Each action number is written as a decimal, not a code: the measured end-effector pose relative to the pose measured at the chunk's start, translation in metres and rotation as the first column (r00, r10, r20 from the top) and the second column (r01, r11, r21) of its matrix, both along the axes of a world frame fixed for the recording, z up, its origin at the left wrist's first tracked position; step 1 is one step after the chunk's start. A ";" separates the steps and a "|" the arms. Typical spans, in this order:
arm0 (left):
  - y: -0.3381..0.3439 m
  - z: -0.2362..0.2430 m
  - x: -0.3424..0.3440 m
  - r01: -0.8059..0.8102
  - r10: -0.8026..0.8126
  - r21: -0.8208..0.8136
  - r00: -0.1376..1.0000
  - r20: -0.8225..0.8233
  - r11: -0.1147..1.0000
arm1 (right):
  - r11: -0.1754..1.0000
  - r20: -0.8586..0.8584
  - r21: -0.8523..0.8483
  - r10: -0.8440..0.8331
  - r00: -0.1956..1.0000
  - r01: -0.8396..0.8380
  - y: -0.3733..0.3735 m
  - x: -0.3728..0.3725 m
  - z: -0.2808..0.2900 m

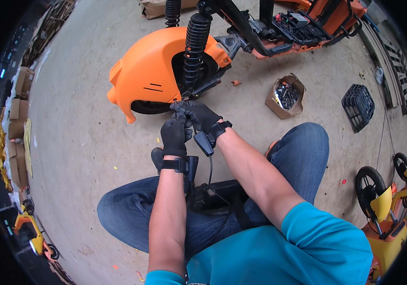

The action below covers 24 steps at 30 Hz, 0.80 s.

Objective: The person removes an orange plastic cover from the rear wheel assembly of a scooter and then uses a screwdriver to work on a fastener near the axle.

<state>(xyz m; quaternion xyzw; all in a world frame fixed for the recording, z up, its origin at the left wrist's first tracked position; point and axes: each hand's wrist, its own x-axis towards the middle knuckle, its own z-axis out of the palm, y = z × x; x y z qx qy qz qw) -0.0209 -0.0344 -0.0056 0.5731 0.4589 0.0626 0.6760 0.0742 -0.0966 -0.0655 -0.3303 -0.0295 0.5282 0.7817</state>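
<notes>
An orange front fender covers a black wheel of a scooter, below a black spring fork. My left hand, in a black glove, is raised just below the fender's lower right, its fingers curled together. My right hand, also gloved, meets it from the right, its fingers pinched at the fender's lower edge beside the fork's foot. What small piece they hold is hidden. Black devices are strapped on both wrists, with a cable hanging down.
The scooter's orange and black body extends to the upper right. A cardboard box of small parts and a black plastic crate lie to my right. Yellow bikes stand at the lower right. Cardboard lines the left edge; slats lie far right.
</notes>
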 end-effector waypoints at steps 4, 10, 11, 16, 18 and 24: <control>0.004 -0.013 0.001 -0.027 0.027 0.052 1.000 0.015 0.998 | 0.999 0.064 -0.022 0.030 0.998 -0.029 0.005 0.003 -0.007; 0.007 -0.029 -0.006 0.028 0.298 -0.674 0.883 0.362 0.738 | 0.996 0.168 -0.090 0.012 0.986 0.003 0.000 0.004 0.009; 0.007 -0.031 -0.007 0.065 0.369 -0.767 0.848 0.380 0.638 | 0.997 0.136 -0.080 -0.013 0.991 0.024 0.001 0.006 0.003; 0.009 -0.037 -0.009 0.195 0.334 -0.819 0.844 0.420 0.539 | 0.992 -0.028 0.099 0.077 0.997 -0.074 -0.011 0.008 -0.004; 0.014 -0.035 -0.012 0.139 0.134 -0.646 0.925 0.355 0.751 | 0.988 -0.017 0.134 0.084 0.996 -0.081 -0.012 0.007 0.000; 0.005 -0.017 -0.004 -0.013 0.054 -0.322 0.991 0.118 0.947 | 0.999 0.137 0.038 -0.006 0.991 0.001 -0.002 0.008 -0.015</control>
